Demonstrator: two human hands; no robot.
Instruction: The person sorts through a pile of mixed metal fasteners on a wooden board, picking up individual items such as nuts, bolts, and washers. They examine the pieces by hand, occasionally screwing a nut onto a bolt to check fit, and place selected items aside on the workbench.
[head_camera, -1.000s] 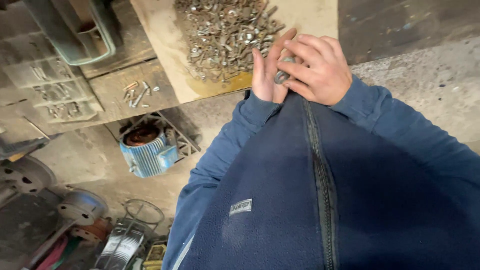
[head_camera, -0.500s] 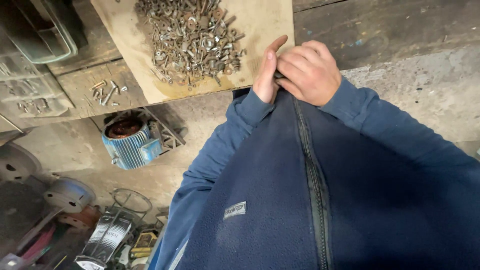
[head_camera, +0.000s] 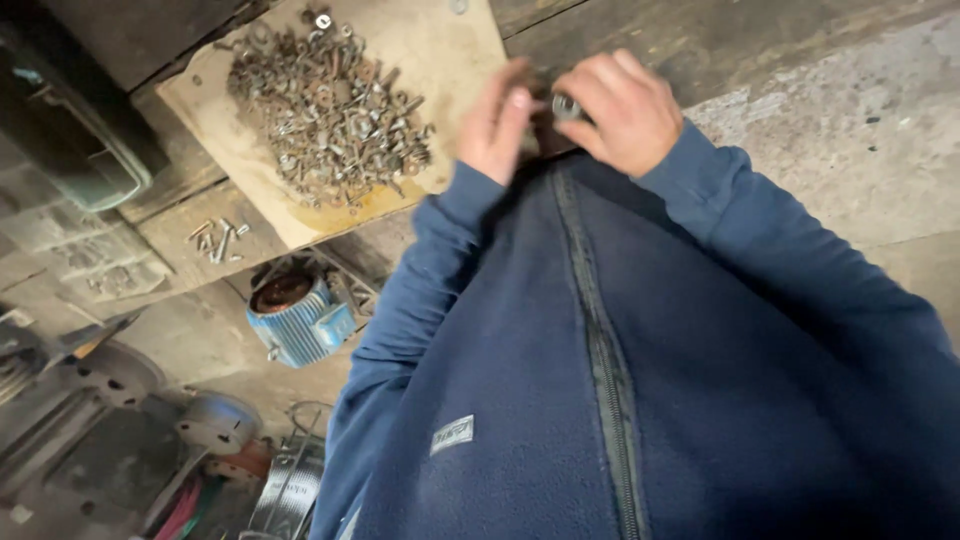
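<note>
- Blur smears the left hand (head_camera: 497, 122); its fingers are hard to separate, and whether they pinch anything I cannot tell.
- Small metal part, likely a nut (head_camera: 566, 104), shows only as a grey glint between the right hand's (head_camera: 622, 112) fingertips; most of it is hidden by the fingers.
- Jacket (head_camera: 640, 360) fills the lower right and covers whatever lies under the hands.
- Green bin (head_camera: 70, 130) at 9 o'clock is cut off by the edge.
- Against half a second ago: both hands have drifted apart a touch, the left hand no longer pressed flat on the right one, and the view has swung so the board (head_camera: 440, 70) sits higher and further left.
- Grip now: right hand closed, thumb and forefinger pinching the nut, at 12 o'clock of the view, just off the board's right edge at 3 o'clock of it.
- Left hand just beside the right one, fingers raised towards the nut; contact unclear.
- Pile of bolts (head_camera: 325, 110) lies on the board, at 9 o'clock from the hands.
- Blue motor (head_camera: 295, 325) stands below the bench, at 7 o'clock from the pile.
</note>
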